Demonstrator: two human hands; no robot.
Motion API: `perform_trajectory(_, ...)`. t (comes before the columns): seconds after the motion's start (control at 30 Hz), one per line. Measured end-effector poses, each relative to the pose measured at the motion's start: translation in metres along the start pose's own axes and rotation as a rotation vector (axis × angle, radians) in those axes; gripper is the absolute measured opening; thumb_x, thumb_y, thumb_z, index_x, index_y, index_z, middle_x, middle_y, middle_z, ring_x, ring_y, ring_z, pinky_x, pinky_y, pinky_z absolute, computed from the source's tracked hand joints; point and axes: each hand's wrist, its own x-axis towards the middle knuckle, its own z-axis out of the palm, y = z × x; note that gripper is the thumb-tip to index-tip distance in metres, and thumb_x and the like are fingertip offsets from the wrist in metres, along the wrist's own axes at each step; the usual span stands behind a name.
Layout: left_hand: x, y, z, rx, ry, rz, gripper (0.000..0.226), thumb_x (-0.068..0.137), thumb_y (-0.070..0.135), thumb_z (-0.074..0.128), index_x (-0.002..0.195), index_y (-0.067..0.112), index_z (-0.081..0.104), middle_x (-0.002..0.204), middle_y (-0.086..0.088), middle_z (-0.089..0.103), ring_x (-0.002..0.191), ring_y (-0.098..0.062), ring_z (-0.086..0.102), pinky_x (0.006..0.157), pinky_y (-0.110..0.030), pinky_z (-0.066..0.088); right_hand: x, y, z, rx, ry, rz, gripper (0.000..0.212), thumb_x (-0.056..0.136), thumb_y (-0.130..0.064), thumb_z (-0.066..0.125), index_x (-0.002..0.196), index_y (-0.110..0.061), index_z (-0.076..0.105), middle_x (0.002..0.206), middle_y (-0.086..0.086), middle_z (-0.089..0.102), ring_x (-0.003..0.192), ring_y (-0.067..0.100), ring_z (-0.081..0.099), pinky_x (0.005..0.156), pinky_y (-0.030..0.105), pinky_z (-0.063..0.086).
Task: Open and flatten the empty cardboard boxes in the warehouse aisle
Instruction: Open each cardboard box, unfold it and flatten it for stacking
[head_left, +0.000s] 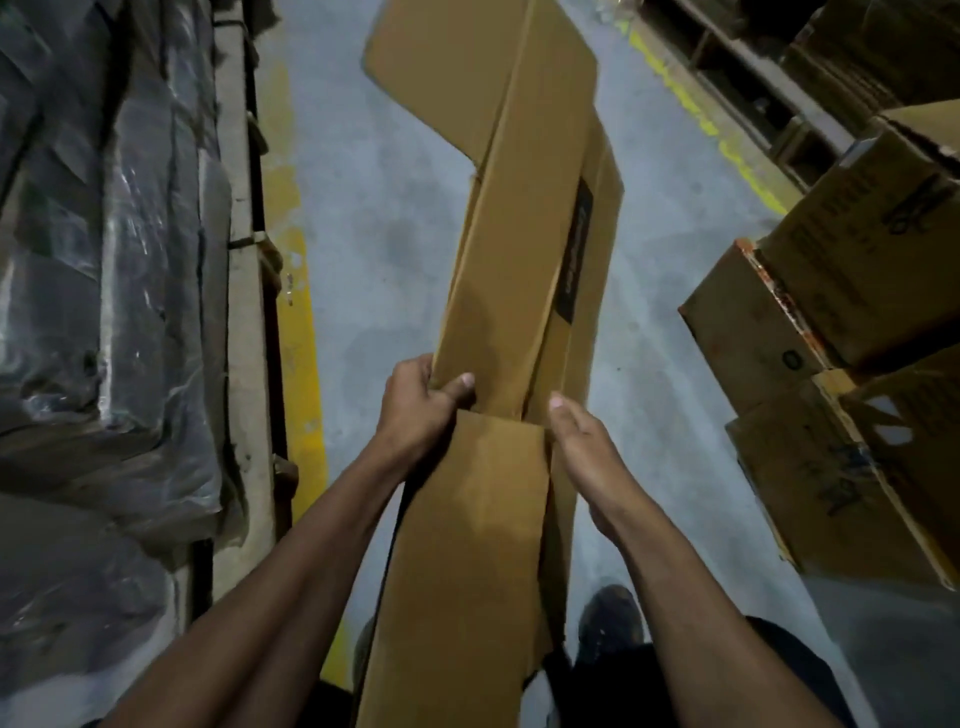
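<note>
A long brown cardboard box (514, 249), collapsed nearly flat, stretches away from me down the middle of the aisle, with a flap spread out at its far end and another flap hanging toward my legs. My left hand (423, 410) grips the box's left edge, thumb on top and fingers curled underneath. My right hand (582, 441) holds the right edge, thumb along the top; its fingers are hidden behind the cardboard. A dark printed label runs along the box's right panel.
Plastic-wrapped dark goods (104, 260) on a pallet line the left side beside a yellow floor stripe (298, 364). Stacked cardboard cartons (841, 312) stand at the right. Grey concrete floor (384, 208) runs between them. My shoe (613, 618) shows below the box.
</note>
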Motion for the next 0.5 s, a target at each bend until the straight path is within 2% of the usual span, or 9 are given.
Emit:
perform_trajectory(0.1,0.015,0.037,-0.016,-0.134,0.061,-0.021,0.005,0.092,0.008,0.067,0.095,0.007,0.071,0.080,0.001,0.072,0.066,-0.007,0.067,0.061,-0.023,0.051,-0.005,0.007,-0.023,0.026,0.079,0.133,0.044,0.109,-0.035,0.034,0.149,-0.019,0.041,0.141,0.000,0.050,0.120,0.012,0.045,0.099,0.030,0.035)
perform_trajectory(0.2,0.024,0.086,-0.037,-0.223,0.127,-0.036,0.004,0.093,0.004,0.065,0.093,0.001,0.068,0.072,0.000,0.067,0.056,-0.004,0.061,0.054,-0.019,0.047,-0.027,0.006,-0.036,-0.014,0.088,0.297,0.051,0.107,-0.035,0.040,0.154,-0.014,0.033,0.150,0.007,0.044,0.134,0.026,0.045,0.112,0.041,0.037)
perform_trajectory(0.27,0.026,0.127,-0.054,-0.280,0.171,-0.068,0.009,0.094,0.005,0.065,0.100,-0.001,0.068,0.074,0.000,0.068,0.056,-0.005,0.062,0.053,-0.019,0.048,-0.041,-0.002,-0.048,-0.012,0.105,0.337,0.066,0.099,-0.053,0.044,0.154,-0.018,0.033,0.151,0.009,0.045,0.133,0.031,0.047,0.112,0.051,0.038)
perform_trajectory(0.33,0.024,0.170,-0.069,-0.342,0.214,-0.101,0.012,0.094,0.006,0.066,0.104,0.000,0.068,0.079,-0.002,0.069,0.056,-0.004,0.064,0.051,-0.020,0.051,-0.046,-0.006,-0.062,-0.008,0.190,0.367,0.099,0.076,-0.079,0.044,0.155,-0.019,0.031,0.153,0.010,0.042,0.136,0.033,0.043,0.113,0.055,0.034)
perform_trajectory(0.37,0.021,0.191,-0.076,-0.376,0.234,-0.117,0.006,0.094,0.005,0.066,0.099,0.003,0.068,0.078,0.000,0.069,0.055,-0.003,0.065,0.050,-0.020,0.052,-0.054,-0.024,-0.070,0.008,0.233,0.390,0.108,0.069,-0.082,0.044,0.155,-0.018,0.029,0.155,0.011,0.039,0.139,0.034,0.040,0.114,0.056,0.032)
perform_trajectory(0.43,0.013,0.236,-0.092,-0.418,0.263,-0.154,0.004,0.093,0.006,0.067,0.093,0.010,0.065,0.081,0.000,0.068,0.060,-0.007,0.067,0.057,-0.025,0.056,-0.086,-0.091,-0.085,-0.007,0.315,0.428,0.095,0.083,-0.068,0.055,0.156,-0.015,0.025,0.160,0.012,0.029,0.144,0.034,0.032,0.116,0.055,0.028)
perform_trajectory(0.5,0.007,0.273,-0.105,-0.443,0.271,-0.183,0.010,0.093,0.010,0.069,0.102,0.007,0.064,0.091,-0.007,0.070,0.072,-0.016,0.068,0.072,-0.034,0.056,-0.109,-0.139,-0.101,-0.058,0.436,0.471,0.083,0.091,-0.051,0.063,0.156,-0.015,0.026,0.162,0.013,0.022,0.146,0.035,0.027,0.118,0.055,0.022)
